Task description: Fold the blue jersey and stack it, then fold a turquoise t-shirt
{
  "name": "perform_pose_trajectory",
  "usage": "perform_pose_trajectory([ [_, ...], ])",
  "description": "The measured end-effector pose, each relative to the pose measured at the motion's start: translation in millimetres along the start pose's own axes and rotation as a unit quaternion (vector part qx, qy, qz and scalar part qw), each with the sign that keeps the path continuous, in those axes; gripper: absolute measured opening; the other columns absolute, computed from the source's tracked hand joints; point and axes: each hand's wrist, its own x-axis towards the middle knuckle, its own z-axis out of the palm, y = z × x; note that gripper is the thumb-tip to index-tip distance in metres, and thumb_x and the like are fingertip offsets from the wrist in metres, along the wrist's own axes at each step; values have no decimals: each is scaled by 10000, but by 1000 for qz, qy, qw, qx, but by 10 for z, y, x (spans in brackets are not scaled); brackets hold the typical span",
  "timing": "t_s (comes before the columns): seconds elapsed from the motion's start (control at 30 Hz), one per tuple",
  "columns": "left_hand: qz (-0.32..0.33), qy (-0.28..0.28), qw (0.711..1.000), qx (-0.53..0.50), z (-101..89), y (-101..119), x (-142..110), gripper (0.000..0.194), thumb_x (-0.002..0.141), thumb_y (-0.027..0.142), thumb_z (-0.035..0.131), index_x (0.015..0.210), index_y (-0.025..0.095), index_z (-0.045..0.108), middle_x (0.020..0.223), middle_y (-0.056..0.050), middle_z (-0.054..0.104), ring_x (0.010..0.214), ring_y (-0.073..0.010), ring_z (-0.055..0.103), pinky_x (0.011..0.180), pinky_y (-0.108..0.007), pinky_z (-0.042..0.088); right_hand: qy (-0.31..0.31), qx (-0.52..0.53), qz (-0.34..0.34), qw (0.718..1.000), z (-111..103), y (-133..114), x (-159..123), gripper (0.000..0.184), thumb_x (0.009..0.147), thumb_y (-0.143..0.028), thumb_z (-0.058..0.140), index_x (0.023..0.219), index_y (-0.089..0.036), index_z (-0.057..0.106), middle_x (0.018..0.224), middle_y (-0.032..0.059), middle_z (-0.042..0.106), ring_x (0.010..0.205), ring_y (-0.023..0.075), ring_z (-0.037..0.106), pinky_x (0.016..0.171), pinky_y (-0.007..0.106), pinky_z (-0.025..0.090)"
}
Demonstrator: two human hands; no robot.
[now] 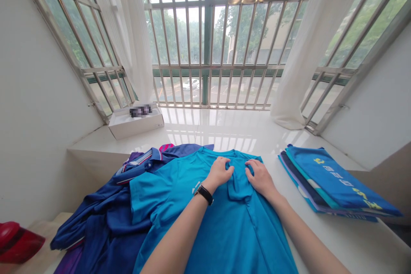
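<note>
The turquoise T-shirt [221, 227] lies at six o'clock; left hand [220, 172] and right hand [260, 177], both half-curled, rest near its shoulder, perhaps for keeping the inward-lying sleeve [238, 186] flat; whether they pinch, I cannot tell; folded clothes [337, 180] sit at four o'clock.

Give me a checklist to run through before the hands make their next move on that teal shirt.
1. Left hand at the teal shirt: ok, near the neckline.
2. Right hand at the teal shirt: ok, near the shoulder on its side.
3. Both hands gripping firmly: cannot tell, the hands partly hide their contact with the cloth.
4. Teal shirt smooth and flat: not ok, cloth is folded over between the hands and creases show elsewhere.
5. Teal shirt clear of the dark blue clothes: not ok, its outspread sleeve overlaps them.
6. Folded stack apart from the teal shirt: ok, white surface shows between.
</note>
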Motion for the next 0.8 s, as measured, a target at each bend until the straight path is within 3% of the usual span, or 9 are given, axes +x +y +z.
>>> perform_pose_trajectory([
  [0.17,-31,-16,999,-16,14,-14,175,335,829,213,621,1147,125,682,1204,-123,686,1156,-253,608,1035,-349,442,1,12,8,1000,-12,-13,0,253,884,-305,463,1002,-196,659,1117,118,667,1094,272,591,998,456,465],
  [0.4,-54,19,995,-75,-58,-170,234,292,844,116,567,1116,152,668,1073,-71,727,954,-177,679,915,-289,514,29,47,34,998,-42,-9,22,251,896,-319,468,1027,-206,651,1144,112,653,1106,253,587,1014,431,456],
  [0.6,-85,27,988,-125,-109,-198,260,244,883,159,564,1115,126,632,969,-82,724,845,-145,691,797,-244,545,104,62,104,987,-159,283,120,272,871,-372,472,974,-200,657,1079,125,668,1077,270,586,1003,447,446],
  [0.8,-83,-10,993,-83,-149,-112,216,408,791,237,694,1179,144,606,937,-66,701,834,-173,670,754,-252,522,72,58,153,984,-131,503,221,403,828,-441,509,1075,-166,670,1101,132,664,843,223,638,854,394,511],
])
